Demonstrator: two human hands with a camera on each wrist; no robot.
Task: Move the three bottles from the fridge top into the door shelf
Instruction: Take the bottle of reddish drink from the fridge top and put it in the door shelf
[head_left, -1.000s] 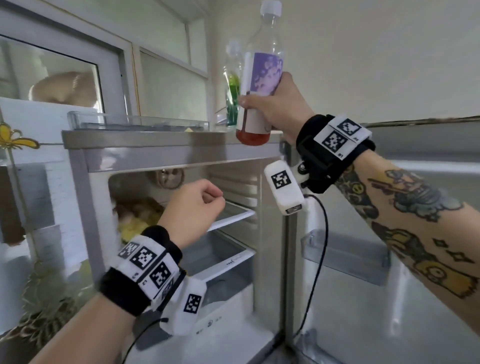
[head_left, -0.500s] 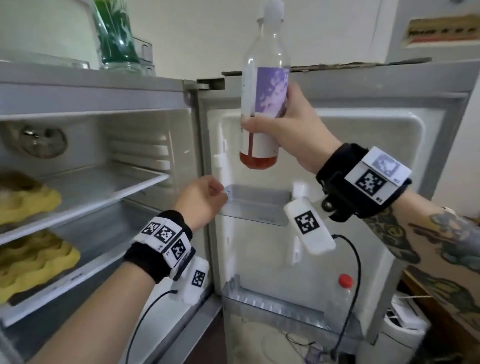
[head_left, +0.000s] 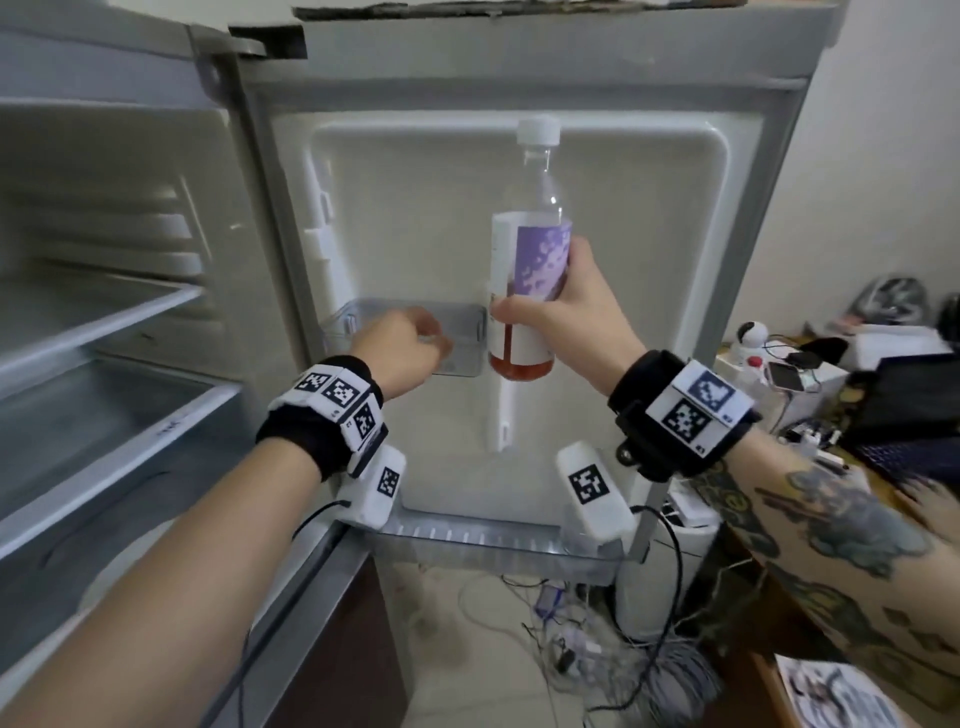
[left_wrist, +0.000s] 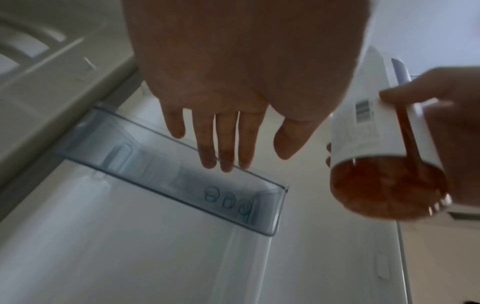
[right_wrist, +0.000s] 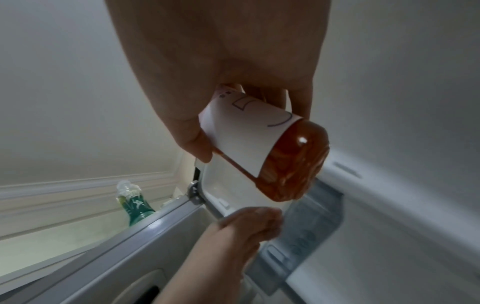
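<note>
My right hand (head_left: 524, 309) grips a clear bottle (head_left: 537, 260) round its purple-and-white label. The bottle has a white cap and some red liquid at the bottom. It hangs upright before the open fridge door, just right of a small clear door shelf (head_left: 465, 332). My left hand (head_left: 415, 345) is at that shelf; in the left wrist view its fingers (left_wrist: 226, 148) hang straight over the shelf's front rim (left_wrist: 182, 181), holding nothing. The held bottle (left_wrist: 376, 164) shows beside them. A green bottle (right_wrist: 135, 207) stands on the fridge top. A long clear shelf (head_left: 483, 538) runs along the door's bottom.
The fridge compartment with white shelves (head_left: 104, 322) stands open on the left. A cluttered desk (head_left: 805, 374) sits to the right of the door. Tangled cables (head_left: 571, 623) lie on the floor below the door.
My right hand has carried the bottle from the fridge top down in front of the open door. My left hand has moved right, from the fridge opening to the small door shelf.
</note>
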